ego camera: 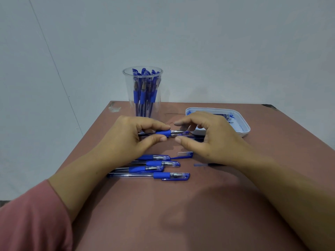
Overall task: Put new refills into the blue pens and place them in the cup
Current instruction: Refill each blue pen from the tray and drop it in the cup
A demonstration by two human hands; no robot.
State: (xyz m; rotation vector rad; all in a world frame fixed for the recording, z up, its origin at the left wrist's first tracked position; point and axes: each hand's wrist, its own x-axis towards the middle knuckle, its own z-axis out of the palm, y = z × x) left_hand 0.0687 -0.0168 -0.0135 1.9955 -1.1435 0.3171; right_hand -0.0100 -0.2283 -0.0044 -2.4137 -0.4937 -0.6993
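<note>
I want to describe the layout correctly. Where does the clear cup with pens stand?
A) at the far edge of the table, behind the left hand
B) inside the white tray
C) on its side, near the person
A: the cup stands upright at the far edge of the table, behind the left hand holding a pen, apart from the tray.
</note>
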